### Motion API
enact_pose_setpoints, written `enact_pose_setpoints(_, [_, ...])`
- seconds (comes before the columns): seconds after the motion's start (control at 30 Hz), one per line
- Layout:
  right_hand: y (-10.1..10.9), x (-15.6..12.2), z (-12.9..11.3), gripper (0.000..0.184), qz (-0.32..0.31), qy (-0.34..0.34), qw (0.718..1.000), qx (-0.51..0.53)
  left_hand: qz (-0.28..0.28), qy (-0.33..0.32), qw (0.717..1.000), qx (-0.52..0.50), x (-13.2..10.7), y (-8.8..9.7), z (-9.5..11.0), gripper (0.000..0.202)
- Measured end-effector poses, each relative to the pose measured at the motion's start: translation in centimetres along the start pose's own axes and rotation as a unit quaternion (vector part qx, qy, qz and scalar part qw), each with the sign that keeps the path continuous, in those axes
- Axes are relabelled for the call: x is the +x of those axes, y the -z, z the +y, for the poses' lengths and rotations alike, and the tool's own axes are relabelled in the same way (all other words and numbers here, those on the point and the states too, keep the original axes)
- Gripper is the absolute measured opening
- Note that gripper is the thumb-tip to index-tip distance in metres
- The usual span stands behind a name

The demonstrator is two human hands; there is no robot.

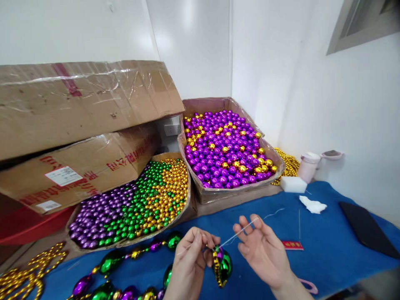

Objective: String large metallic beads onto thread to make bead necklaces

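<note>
My left hand (195, 258) is closed in a pinch at the knotted end of a bead strand, beside its thumb. Below those fingertips hang small gold beads (218, 271) and a large shiny green bead (226, 265), with a purple bead partly hidden between them. A thin white thread (239, 233) runs taut from the beads up to my right hand (262, 252). The thread passes at the thumb and forefinger there, its loose tail trailing to the right; the other fingers are loosely curled. On the blue cloth at left lies a necklace of green, purple and gold beads (111, 261).
A carton of purple and gold beads (229, 150) stands behind; a lower carton of purple, green and gold beads (134, 208) sits left, under tilted cardboard boxes (90, 96). At right are a white foam block (293, 184), crumpled tissue (312, 205), black phone-like slab (368, 229) and pink-handled scissors (308, 286).
</note>
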State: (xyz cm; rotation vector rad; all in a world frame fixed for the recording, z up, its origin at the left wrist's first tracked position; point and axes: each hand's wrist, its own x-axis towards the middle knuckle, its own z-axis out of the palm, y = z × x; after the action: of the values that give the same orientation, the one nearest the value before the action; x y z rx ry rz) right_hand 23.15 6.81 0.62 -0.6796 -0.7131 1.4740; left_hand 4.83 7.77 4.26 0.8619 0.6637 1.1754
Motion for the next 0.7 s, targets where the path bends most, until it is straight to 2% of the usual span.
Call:
enact_pose_setpoints(0.2, [-1.6, 1.6, -0.9, 0.028, -0.023, -0.012, 0.998, 0.049, -0.037, -0.027, 0.998, 0.047, -0.1, -0.7, 1.0, 0.022])
enact_pose_setpoints(0.4, [-0.4, 0.1, -1.0, 0.03, -0.014, 0.014, 0.999, 0.029, -0.043, -0.006, 0.994, 0.105, -0.6, 0.6, 1.3, 0.026])
enact_pose_setpoints(0.47, [-0.1, 0.0, -1.6, 0.026, -0.001, 0.027, 1.0, 0.003, -0.054, 0.0, 0.988, 0.147, -0.5, 0.5, 1.3, 0.026])
enact_pose_setpoints(0.57, [-0.4, 0.3, -3.3, 0.018, 0.007, 0.064, 0.996, -0.066, -0.078, -0.029, 0.971, 0.224, 0.2, -0.3, 1.7, 0.025])
enact_pose_setpoints(0.7, [-1.8, 0.7, -5.2, 0.018, -0.034, 0.1, 0.968, -0.229, -0.058, -0.067, 0.972, 0.219, 1.3, -1.6, 2.7, 0.023])
